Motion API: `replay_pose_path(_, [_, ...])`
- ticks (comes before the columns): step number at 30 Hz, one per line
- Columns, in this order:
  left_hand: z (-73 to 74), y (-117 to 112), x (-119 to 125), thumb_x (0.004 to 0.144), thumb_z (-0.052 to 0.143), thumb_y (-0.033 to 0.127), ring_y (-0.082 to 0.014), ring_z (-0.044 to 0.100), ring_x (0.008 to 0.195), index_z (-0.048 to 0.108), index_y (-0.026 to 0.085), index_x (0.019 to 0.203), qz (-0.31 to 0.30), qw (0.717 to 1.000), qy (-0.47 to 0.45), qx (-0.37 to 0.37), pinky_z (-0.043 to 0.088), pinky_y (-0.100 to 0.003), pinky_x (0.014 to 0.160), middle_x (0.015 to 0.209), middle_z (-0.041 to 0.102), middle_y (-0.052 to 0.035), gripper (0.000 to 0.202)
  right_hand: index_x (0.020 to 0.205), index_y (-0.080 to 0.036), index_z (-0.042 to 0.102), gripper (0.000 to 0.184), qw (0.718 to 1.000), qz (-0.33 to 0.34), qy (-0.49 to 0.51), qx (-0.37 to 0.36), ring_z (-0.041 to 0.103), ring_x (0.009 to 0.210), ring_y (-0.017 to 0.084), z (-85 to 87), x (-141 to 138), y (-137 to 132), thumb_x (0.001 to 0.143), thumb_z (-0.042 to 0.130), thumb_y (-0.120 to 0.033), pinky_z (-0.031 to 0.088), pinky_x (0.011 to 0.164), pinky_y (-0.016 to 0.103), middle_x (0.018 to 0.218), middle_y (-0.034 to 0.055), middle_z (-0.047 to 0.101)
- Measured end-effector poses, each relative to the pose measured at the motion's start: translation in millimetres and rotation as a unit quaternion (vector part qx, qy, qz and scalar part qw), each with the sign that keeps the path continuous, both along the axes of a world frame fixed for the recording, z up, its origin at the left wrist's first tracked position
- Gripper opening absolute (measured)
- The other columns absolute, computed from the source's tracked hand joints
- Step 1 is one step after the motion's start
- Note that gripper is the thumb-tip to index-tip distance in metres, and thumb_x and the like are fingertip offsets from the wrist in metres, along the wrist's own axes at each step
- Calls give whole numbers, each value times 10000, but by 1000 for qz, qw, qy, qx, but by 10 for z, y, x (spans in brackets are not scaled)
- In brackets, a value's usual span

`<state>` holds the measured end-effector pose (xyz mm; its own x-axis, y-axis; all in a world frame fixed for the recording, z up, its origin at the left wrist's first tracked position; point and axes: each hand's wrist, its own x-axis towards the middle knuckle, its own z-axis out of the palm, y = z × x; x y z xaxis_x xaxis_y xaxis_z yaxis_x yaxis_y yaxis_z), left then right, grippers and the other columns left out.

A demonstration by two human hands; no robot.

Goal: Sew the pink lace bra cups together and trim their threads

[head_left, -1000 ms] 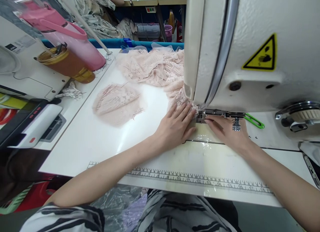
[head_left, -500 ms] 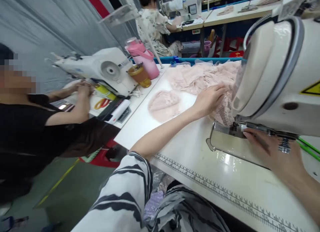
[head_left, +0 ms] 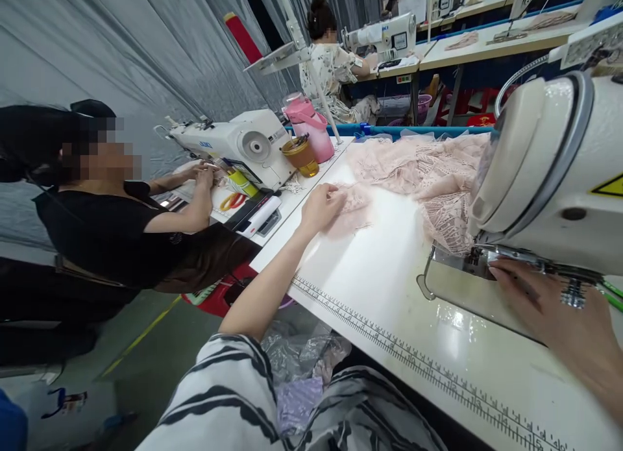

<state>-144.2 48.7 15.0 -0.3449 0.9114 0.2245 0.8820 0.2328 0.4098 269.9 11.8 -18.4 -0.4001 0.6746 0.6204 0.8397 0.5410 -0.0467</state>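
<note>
My left hand (head_left: 321,211) is at a small, sheer pink lace piece (head_left: 357,211) lying flat on the white table. Its fingers are bent and closed at the piece's upper left edge. By the needle area of the sewing machine (head_left: 540,159) is my right hand (head_left: 555,302), its fingertips close together beside the presser foot (head_left: 474,256). The machine head partly covers those fingers, and whatever they may hold is hidden. A larger heap of pink lace fabric (head_left: 418,165) stretches from the back of the table to the presser foot.
A ruler strip (head_left: 413,357) runs along the table's front edge. To the left, a co-worker in black (head_left: 107,237) works at another sewing machine (head_left: 238,143). A pink bottle (head_left: 311,130) and an amber cup (head_left: 300,156) stand between the stations. Another person (head_left: 326,68) sits further back.
My left hand has left the lace at the machine and moved left to the small lace piece. My right hand stays beside the presser foot. The view has shifted left.
</note>
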Motion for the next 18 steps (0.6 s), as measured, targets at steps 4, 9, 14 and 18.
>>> replay_pose_path(4, [-11, 242, -120, 811, 597, 344, -197, 602, 893, 623, 197, 999, 3, 999, -29, -15, 430, -305, 746, 1016, 679, -48, 241, 906, -185, 752, 350, 998, 25, -39, 48, 688, 659, 230, -53, 29, 21, 926, 513, -440, 447, 568, 325, 745, 40, 746])
replay_pose_path(9, [-44, 365, -164, 754, 659, 286, -173, 582, 761, 648, 187, 856, -25, 997, -61, -44, 417, -277, 687, 794, 677, -17, 143, 909, -188, 755, 340, 998, 23, -24, 51, 683, 642, 211, -14, 0, 13, 928, 518, -431, 426, 531, 307, 803, 38, 755])
replay_pose_path(14, [50, 304, -176, 791, 577, 229, -179, 585, 848, 596, 175, 806, -19, 998, -58, 23, 436, -288, 778, 872, 662, -42, 59, 875, -171, 762, 306, 996, 46, -22, 70, 664, 605, 189, -33, 8, 9, 932, 532, -365, 406, 538, 307, 770, 45, 750])
replay_pose_path(18, [296, 62, -60, 909, 436, 294, -158, 577, 934, 523, 184, 950, -53, 992, -42, 105, 443, -260, 809, 1003, 627, -54, 146, 889, -203, 775, 336, 999, 31, -13, 34, 642, 558, 187, -71, 18, 0, 954, 488, -365, 350, 520, 320, 639, 40, 717])
